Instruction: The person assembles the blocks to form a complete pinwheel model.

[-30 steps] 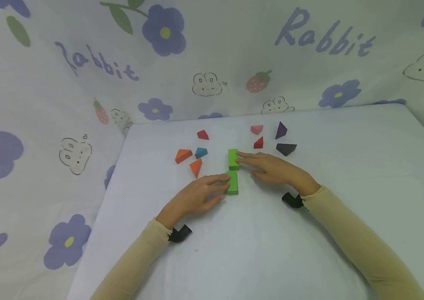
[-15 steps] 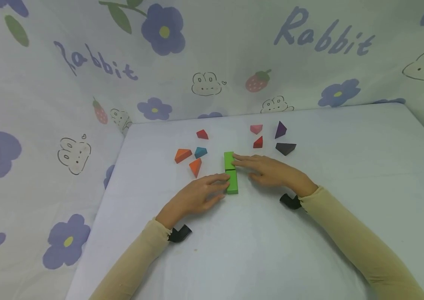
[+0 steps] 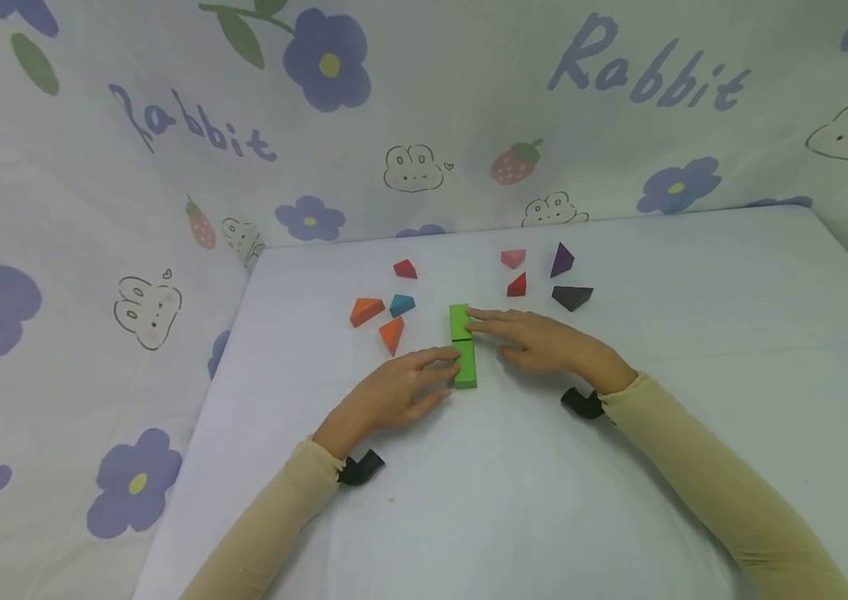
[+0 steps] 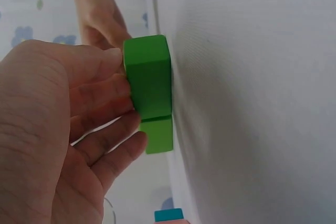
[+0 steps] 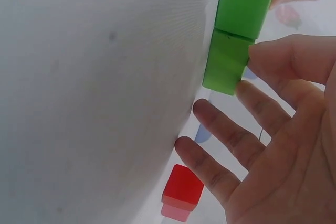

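Where the earlier frame shows the far green block (image 3: 457, 322) further right, it now lies end to end with the near green block (image 3: 468, 365), near frame centre. Left hand (image 3: 391, 390): unclenched, fingertips touching near block. Right hand (image 3: 542, 340): likewise, far block.

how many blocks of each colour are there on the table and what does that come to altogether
Green blocks: 2
Red blocks: 2
Orange blocks: 2
Blue block: 1
Pink block: 1
Purple block: 1
Dark grey block: 1
Total: 10
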Available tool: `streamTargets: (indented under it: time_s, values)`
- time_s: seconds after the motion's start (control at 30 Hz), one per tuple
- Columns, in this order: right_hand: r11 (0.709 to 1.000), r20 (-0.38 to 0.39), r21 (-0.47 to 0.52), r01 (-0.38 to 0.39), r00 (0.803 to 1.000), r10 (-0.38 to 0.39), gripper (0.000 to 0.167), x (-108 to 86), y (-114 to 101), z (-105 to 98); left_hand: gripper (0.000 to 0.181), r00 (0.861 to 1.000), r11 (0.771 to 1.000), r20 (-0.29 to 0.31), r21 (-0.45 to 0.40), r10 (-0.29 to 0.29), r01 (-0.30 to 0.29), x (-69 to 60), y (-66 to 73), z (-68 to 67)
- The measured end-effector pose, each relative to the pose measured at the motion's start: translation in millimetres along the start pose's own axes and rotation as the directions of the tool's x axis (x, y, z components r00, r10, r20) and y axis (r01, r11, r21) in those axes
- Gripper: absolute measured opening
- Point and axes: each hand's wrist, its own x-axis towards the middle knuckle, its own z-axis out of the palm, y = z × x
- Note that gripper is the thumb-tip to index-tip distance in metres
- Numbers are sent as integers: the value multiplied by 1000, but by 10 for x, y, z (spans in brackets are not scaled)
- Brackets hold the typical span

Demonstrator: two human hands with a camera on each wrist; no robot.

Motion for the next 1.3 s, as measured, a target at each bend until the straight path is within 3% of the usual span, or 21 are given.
streamTargets:
  time_s: [0.77,0.9,1.0,1.1,1.2,1.3]
  values:
    - [1000,9,-11,-20,1000,20,61,-42,-24,-9,40,1000,1000,-4,27,-3,3,5,4,9]
    - [1000,10,-22,-20,1000,21,61,-27,-16,-16,40,999,1000,-34,16,-7,8,10,-6,-1]
    - [998,-29,-50,-37,999,36,57,-30,5,-80,41,997,1000,-80,15,6,-5,36,-18,-13]
    - [992,-115,-93,-90,990,79,50,-64,69,-189,43,995,1000,-101,10,20,-19,76,-33,-8]
    - [980,-191,-113,-165,971,141,44,-114,183,-266,45,996,1000,-86,-4,18,-18,108,-47,21]
    - [966,-204,-115,-231,957,205,45,-151,306,-281,46,999,1000,-52,-22,9,-10,116,-48,38]
